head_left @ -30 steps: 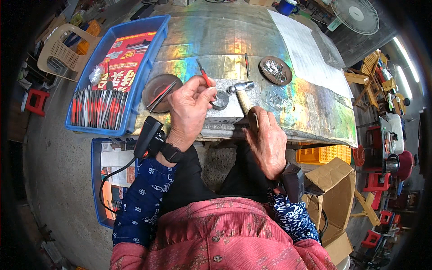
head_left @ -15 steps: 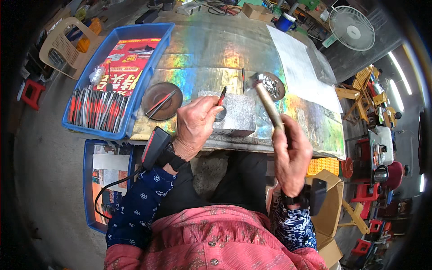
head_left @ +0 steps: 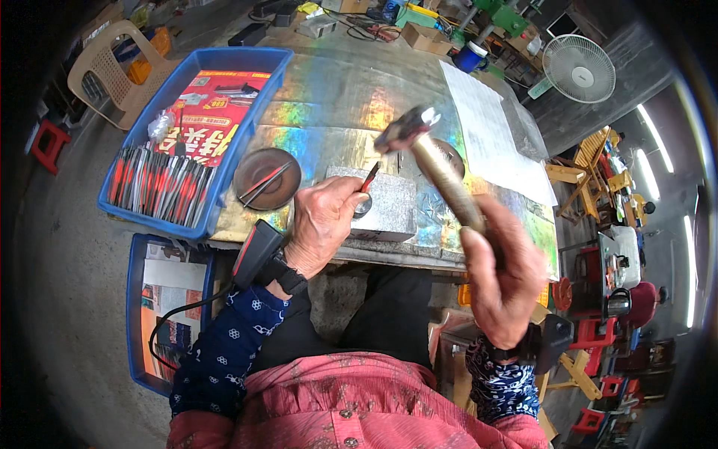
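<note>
In my left hand (head_left: pixel 323 221), pinched between thumb and fingers, is a slim red-and-black tool (head_left: pixel 369 178) with a dark tip; its exact kind cannot be made out. It slants up over the near-left part of a grey metal block (head_left: pixel 396 206), beside a small dark round piece (head_left: pixel 363 207). My right hand (head_left: pixel 505 262) grips a hammer (head_left: pixel 445 179) by its pale handle, raised over the right side of the block. The hammer's head is blurred and partly covers a dish of small shiny metal parts (head_left: pixel 454 159).
A brown round dish (head_left: pixel 250 166) left of the block holds slim red and dark pieces. Farther left, a blue tray (head_left: pixel 275 75) holds a row of similar pieces and a red printed sheet (head_left: pixel 206 127). White paper (head_left: pixel 479 112) covers the table's right; a lower blue tray (head_left: pixel 136 314) sits below.
The hammer has come up and nearer to me, its head now in full view. My right hand has moved slightly right. My left hand keeps its pinch on the slim tool, almost unmoved.
</note>
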The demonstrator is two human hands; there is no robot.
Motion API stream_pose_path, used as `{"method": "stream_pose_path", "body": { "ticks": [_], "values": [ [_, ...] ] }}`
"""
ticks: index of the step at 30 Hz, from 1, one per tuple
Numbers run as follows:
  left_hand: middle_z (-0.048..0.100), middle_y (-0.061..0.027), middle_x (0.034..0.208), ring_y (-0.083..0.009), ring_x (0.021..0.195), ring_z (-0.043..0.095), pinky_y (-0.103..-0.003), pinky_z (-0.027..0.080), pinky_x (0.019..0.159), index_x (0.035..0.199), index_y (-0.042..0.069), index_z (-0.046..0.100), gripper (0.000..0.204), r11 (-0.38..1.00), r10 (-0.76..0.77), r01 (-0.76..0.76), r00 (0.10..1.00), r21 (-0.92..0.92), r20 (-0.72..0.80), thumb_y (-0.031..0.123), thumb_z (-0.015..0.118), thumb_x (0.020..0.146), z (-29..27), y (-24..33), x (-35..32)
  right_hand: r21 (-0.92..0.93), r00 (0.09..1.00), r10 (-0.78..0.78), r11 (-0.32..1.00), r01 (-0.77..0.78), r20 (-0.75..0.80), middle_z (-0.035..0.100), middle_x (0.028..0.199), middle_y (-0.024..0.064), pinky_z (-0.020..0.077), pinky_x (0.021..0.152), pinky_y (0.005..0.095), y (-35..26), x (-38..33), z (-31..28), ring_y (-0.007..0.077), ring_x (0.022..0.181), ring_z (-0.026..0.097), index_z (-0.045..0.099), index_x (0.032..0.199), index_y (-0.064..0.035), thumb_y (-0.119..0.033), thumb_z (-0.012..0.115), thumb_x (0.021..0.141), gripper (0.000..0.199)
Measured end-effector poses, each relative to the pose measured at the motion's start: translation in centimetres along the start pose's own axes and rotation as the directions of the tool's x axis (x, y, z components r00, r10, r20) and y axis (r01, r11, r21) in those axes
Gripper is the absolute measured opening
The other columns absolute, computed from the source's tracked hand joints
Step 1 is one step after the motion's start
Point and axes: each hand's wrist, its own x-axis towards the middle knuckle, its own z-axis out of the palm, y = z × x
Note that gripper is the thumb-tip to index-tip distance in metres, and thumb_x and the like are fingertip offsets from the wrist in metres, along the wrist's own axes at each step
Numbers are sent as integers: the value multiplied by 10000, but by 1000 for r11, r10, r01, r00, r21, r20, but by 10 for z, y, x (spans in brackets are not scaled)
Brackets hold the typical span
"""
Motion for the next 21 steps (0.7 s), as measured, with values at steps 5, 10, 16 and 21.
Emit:
{"method": "stream_pose_path", "body": {
  "ticks": [5,10,16,21],
  "values": [
    [701,-144,847,-238,768,690,-308,524,673,907,-27,679,106,999,-16,16,1000,-33,10,-6,684,803,0,0,0,52,972,-75,995,88,-223,682,879,168,522,678,299,-9,1,-6,182,738,660,605,1161,74,-16,637,856,320],
    [700,-148,847,-235,764,690,-305,522,669,912,-29,680,109,999,-15,16,1000,-47,7,-2,686,806,-1,2,-1,-32,983,88,996,-84,160,671,852,211,526,651,320,9,6,4,267,714,683,619,1150,34,-38,641,878,282],
    [700,-154,851,-231,761,692,-300,520,666,920,-38,678,116,1000,8,-8,1000,0,7,-10,682,807,-1,0,0,-45,992,82,996,-78,97,690,894,192,523,692,296,-7,7,-13,209,749,681,626,1138,69,-30,643,867,288],
    [698,-157,845,-243,755,692,-305,520,662,918,-42,677,117,999,-10,10,1000,-35,5,-11,682,804,0,1,-1,105,973,41,994,-17,-227,692,917,193,520,749,310,-14,3,-11,209,801,667,618,1155,87,-5,602,858,312]
  ]
}}
